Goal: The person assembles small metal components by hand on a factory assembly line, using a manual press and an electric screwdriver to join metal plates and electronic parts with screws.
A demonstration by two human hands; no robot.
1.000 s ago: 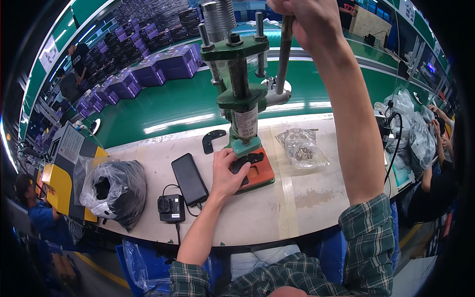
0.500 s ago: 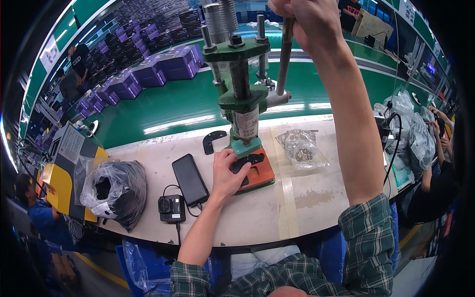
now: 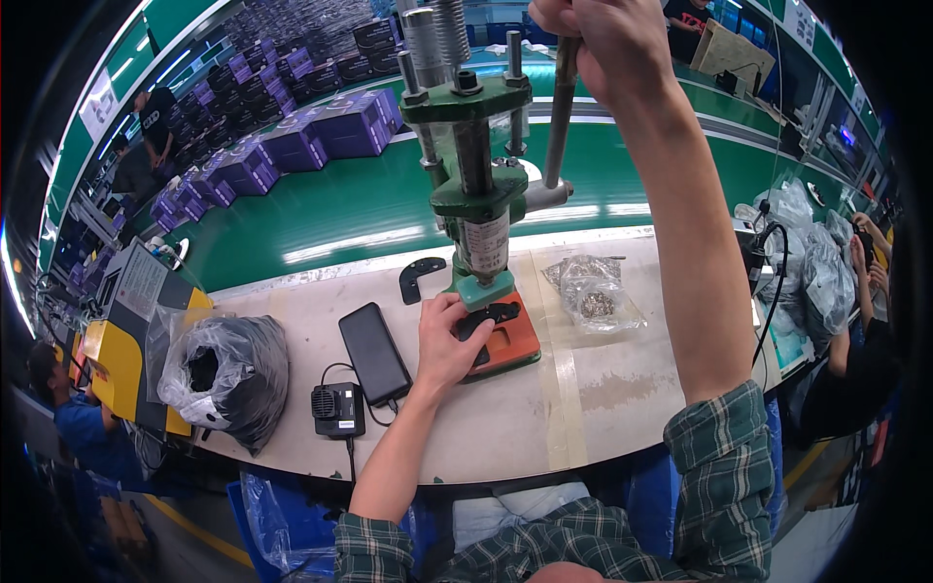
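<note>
A green hand press (image 3: pixel 478 199) stands before me with its pale green pressing block (image 3: pixel 485 289) lowered over an orange fixture (image 3: pixel 517 342). In that fixture lies a black plastic part (image 3: pixel 499 312), partly hidden by the block. My left hand (image 3: pixel 449 344) is closed on the part's near left side, thumb on top and fingertips close by the block. High at the upper right, my right hand (image 3: pixel 617 49) wraps round the top of the press lever (image 3: pixel 561 117). A curved black piece (image 3: pixel 420 278) rests on the table left of the press.
Right of the fixture lies a clear bag of small metal pieces (image 3: pixel 597 306). To the left are a black phone-like device (image 3: pixel 374 352), a cabled black box (image 3: pixel 337 409) and a bag-lined container (image 3: pixel 228 374). Purple boxes (image 3: pixel 292 141) stand on the green belt (image 3: pixel 389 199) behind. People work at both sides.
My hands, the press and the black part show no clear movement. Small items on the green belt behind the press have shifted slightly left.
</note>
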